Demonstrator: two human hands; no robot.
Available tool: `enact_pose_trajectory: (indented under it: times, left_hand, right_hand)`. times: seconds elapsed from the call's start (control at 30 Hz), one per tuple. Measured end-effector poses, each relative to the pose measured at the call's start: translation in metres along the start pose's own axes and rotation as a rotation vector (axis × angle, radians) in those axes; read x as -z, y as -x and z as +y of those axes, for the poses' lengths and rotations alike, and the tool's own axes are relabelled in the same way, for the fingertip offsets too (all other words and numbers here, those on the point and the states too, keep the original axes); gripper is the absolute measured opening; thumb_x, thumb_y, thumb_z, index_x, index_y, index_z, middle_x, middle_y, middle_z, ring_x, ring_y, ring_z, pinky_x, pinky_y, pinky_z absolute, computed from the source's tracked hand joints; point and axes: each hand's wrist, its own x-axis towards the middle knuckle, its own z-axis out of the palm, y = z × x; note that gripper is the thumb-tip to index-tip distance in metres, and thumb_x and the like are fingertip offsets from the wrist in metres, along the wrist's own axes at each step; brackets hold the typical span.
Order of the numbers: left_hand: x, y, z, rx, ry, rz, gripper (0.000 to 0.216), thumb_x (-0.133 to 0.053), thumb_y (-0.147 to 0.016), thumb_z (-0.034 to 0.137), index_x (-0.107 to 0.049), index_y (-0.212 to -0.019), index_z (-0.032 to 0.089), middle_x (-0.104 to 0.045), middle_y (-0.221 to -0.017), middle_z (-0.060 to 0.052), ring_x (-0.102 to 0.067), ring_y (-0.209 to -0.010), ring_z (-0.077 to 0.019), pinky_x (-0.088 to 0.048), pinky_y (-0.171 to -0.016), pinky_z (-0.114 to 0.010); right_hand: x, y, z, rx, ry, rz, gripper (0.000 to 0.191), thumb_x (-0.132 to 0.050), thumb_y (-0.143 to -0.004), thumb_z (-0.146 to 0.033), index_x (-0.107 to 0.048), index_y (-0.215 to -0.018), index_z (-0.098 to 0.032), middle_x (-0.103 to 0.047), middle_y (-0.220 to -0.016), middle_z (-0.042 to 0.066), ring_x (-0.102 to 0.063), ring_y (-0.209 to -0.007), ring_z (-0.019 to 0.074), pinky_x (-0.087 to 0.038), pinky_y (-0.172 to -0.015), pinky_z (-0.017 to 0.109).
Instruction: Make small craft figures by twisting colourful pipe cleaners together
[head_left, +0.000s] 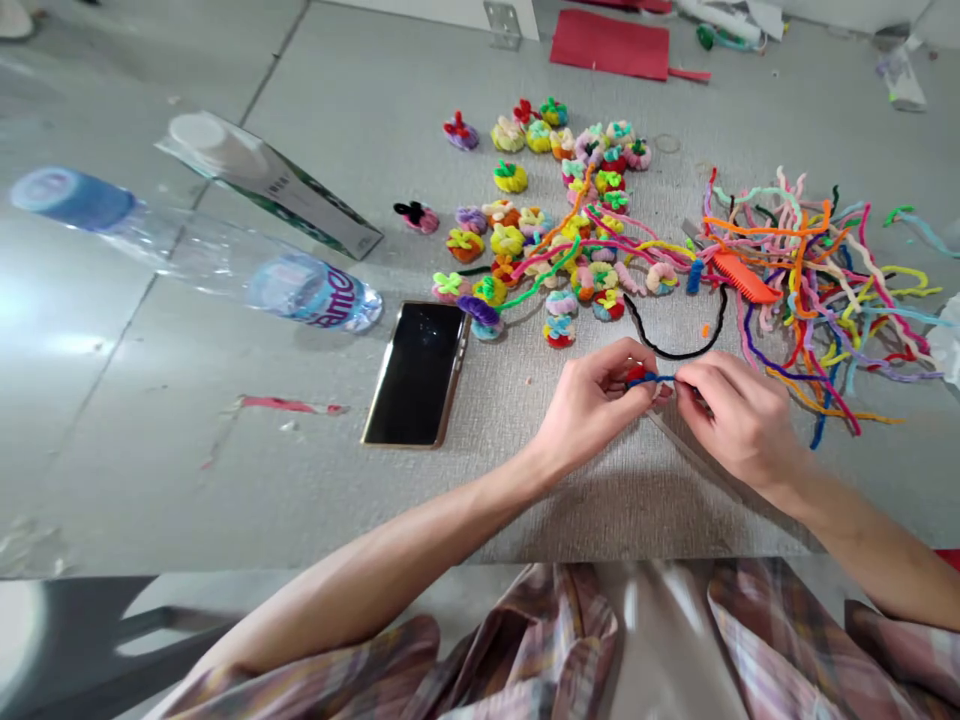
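Both hands' (pixel 592 405) grip pinches blue pipe cleaner (pixel 660 379) — lying left-right.

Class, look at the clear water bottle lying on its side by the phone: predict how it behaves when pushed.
The bottle is round and lies on its side, so it would probably roll. Its clear plastic wall may dent under a squeeze. Weight is hard to judge: no water level shows.
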Motion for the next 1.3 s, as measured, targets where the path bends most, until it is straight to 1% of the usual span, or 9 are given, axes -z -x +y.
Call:
enact_pose_trajectory:
  times: [0.17, 0.3, 0.47, 0.63, 0.77, 0.87, 1.03, 1.2, 1.3]
  left_hand:
    - [0.005, -0.004, 0.005, -0.090, -0.101, -0.068, 0.010, -0.067, -0.086, 0.024, -0.072, -0.082, 0.017, -0.073, -0.076, -0.001, -0.064, -0.070, -0.0127, -0.051, -0.066, -0.023]
    - [0.006, -0.003, 0.010, -0.139, -0.187, -0.051, 0.015, -0.068, -0.090, 0.027, -0.077, -0.085, 0.016, -0.075, -0.076, -0.002, -0.064, -0.072, -0.0138, -0.049, -0.068, -0.024]
    - [0.008, 0.000, 0.013, -0.192, -0.230, -0.032, 0.020, -0.066, -0.095, 0.027, -0.080, -0.086, 0.016, -0.074, -0.073, 0.000, -0.058, -0.067, -0.0122, -0.042, -0.062, -0.023]
    - [0.012, -0.002, 0.012, -0.207, -0.182, -0.090, 0.019, -0.065, -0.096, 0.023, -0.078, -0.083, 0.016, -0.077, -0.080, -0.002, -0.066, -0.074, -0.0144, -0.049, -0.071, -0.025]
    - [0.013, -0.005, 0.010, -0.227, -0.235, -0.149, 0.022, -0.065, -0.094, 0.015, -0.075, -0.075, 0.017, -0.077, -0.081, -0.004, -0.071, -0.081, -0.0163, -0.053, -0.082, -0.029]
    - [0.011, -0.003, 0.007, -0.233, -0.278, -0.149, 0.023, -0.065, -0.093, 0.010, -0.075, -0.074, 0.017, -0.075, -0.078, -0.003, -0.069, -0.078, -0.0155, -0.051, -0.079, -0.028]
    - [0.005, 0.006, 0.004, -0.298, -0.345, -0.103, 0.022, -0.065, -0.092, 0.008, -0.075, -0.076, 0.018, -0.073, -0.081, -0.002, -0.068, -0.076, -0.0147, -0.049, -0.073, -0.027]
    - [0.008, 0.006, 0.007, -0.270, -0.339, -0.058, 0.023, -0.066, -0.094, 0.010, -0.073, -0.074, 0.018, -0.073, -0.079, -0.002, -0.068, -0.076, -0.0149, -0.051, -0.074, -0.028]
    - [0.010, 0.003, 0.009, -0.231, -0.333, -0.054, 0.016, -0.069, -0.094, 0.014, -0.077, -0.081, 0.019, -0.076, -0.081, -0.002, -0.070, -0.078, -0.0162, -0.052, -0.077, -0.029]
  right_hand:
    - [0.005, -0.007, 0.005, 0.085, 0.031, -0.018, 0.015, -0.057, -0.106, -0.007, -0.064, -0.102, -0.020, -0.075, -0.090, 0.006, -0.071, -0.083, 0.0198, -0.053, -0.075, 0.032]
    - [0.004, -0.011, 0.009, 0.114, -0.018, 0.007, 0.015, -0.057, -0.106, -0.008, -0.065, -0.106, -0.020, -0.076, -0.095, 0.007, -0.073, -0.086, 0.0213, -0.055, -0.076, 0.033]
    - [-0.002, -0.013, 0.010, 0.039, -0.175, 0.033, 0.014, -0.058, -0.106, -0.010, -0.067, -0.107, -0.021, -0.075, -0.094, 0.006, -0.073, -0.088, 0.0201, -0.057, -0.078, 0.032]
    - [-0.008, -0.010, 0.009, -0.074, -0.404, 0.081, 0.014, -0.062, -0.104, -0.009, -0.065, -0.103, -0.022, -0.074, -0.091, 0.003, -0.072, -0.083, 0.0172, -0.059, -0.078, 0.031]
    - [-0.010, -0.004, 0.010, -0.042, -0.328, 0.050, 0.014, -0.061, -0.105, -0.008, -0.066, -0.106, -0.021, -0.074, -0.092, 0.005, -0.073, -0.086, 0.0181, -0.059, -0.079, 0.031]
    - [-0.011, -0.001, 0.009, -0.028, -0.279, 0.026, 0.015, -0.060, -0.105, -0.008, -0.065, -0.104, -0.022, -0.074, -0.089, 0.004, -0.071, -0.084, 0.0181, -0.058, -0.076, 0.031]
    - [-0.014, -0.001, 0.003, -0.071, -0.285, 0.022, 0.019, -0.060, -0.104, -0.008, -0.062, -0.092, -0.022, -0.070, -0.081, 0.003, -0.068, -0.075, 0.0177, -0.053, -0.067, 0.032]
    - [-0.013, -0.003, 0.001, -0.114, -0.349, 0.063, 0.017, -0.062, -0.103, -0.007, -0.066, -0.101, -0.023, -0.075, -0.088, 0.004, -0.073, -0.081, 0.0185, -0.058, -0.073, 0.032]
    - [-0.012, -0.002, 0.003, -0.108, -0.311, 0.051, 0.017, -0.061, -0.103, -0.007, -0.066, -0.103, -0.023, -0.075, -0.087, 0.004, -0.072, -0.080, 0.0188, -0.058, -0.073, 0.033]
